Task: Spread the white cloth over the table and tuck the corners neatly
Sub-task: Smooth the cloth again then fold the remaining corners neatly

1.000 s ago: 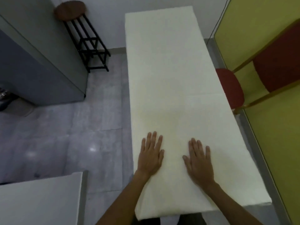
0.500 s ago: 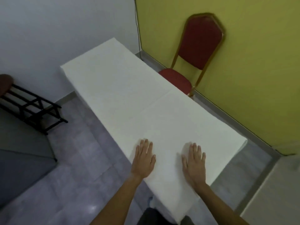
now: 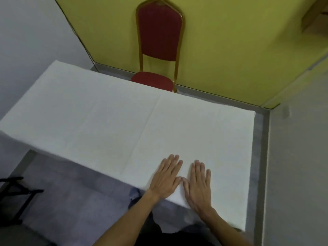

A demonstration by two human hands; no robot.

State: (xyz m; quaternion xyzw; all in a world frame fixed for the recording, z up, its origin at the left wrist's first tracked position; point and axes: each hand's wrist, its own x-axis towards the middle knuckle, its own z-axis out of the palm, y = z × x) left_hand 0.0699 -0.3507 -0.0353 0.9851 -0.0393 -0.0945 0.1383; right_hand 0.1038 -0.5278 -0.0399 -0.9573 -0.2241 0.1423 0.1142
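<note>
The white cloth (image 3: 115,121) already lies flat over the whole table (image 3: 248,174), from the far-left end at 10 o'clock to the near-right corner at 5 o'clock, and it drapes a little over the near long edge. 1 straight fold crease runs across it from 12 o'clock down toward 7 o'clock; the rest looks smooth. A red chair (image 3: 159,38) stands beyond the far edge at 12 o'clock, well apart from my hands.

I judge the cloth to be light, soft and limp, with a slightly nubbly weave, so it should slide under flat palms and bunch if I push hard. For the tucking, the hems and the 4 corners look like the best places to pinch.

My left hand (image 3: 166,177) lies flat on the cloth at 6 o'clock, fingers spread out, gripping nothing. My right hand (image 3: 198,185) rests just beside it, palm down and equally spread, thumbs nearly touching.
</note>
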